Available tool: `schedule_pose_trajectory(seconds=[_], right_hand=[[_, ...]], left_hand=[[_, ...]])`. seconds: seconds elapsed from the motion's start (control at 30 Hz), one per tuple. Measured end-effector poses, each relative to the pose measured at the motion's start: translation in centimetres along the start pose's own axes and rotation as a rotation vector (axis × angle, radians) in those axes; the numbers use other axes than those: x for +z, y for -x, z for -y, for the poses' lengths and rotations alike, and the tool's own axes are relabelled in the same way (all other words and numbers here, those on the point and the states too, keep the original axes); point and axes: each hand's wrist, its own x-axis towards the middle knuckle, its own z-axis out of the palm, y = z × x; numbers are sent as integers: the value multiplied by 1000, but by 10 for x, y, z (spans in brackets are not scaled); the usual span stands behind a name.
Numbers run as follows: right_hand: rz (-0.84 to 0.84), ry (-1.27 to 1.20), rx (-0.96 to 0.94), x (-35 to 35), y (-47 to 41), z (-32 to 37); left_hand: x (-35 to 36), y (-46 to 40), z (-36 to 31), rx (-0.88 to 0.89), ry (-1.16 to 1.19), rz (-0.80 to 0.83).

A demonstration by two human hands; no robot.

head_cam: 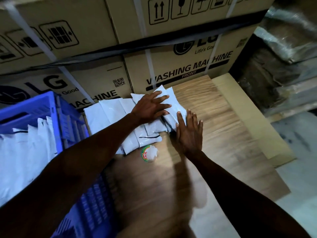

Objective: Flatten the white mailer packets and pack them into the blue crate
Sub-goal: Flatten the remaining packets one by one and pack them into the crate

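Right hand (188, 133) flat, fingers straight, pressed against near edge of top white mailer packet (173, 107) on wooden surface (214, 121). Left hand (151, 107) splayed flat, pressing down on same packet atop loose pile of packets (109, 112). Blue crate (42, 107) at left, white packets (30, 143) standing upright inside. Stacked washing-machine cartons (188, 66) behind.

"LG WASHING MACHINE" on cardboard boxes (180, 69)
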Motion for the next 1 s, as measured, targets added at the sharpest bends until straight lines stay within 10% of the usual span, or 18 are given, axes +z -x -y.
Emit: schedule_pose_trajectory(seconds=[0.57, 1.0], right_hand=[[164, 113, -677, -45, 136, -81], [317, -3, -634, -33, 205, -60]], left_hand=[[12, 169, -293, -826, -95, -152], [39, 238, -355, -1011, 107, -6]])
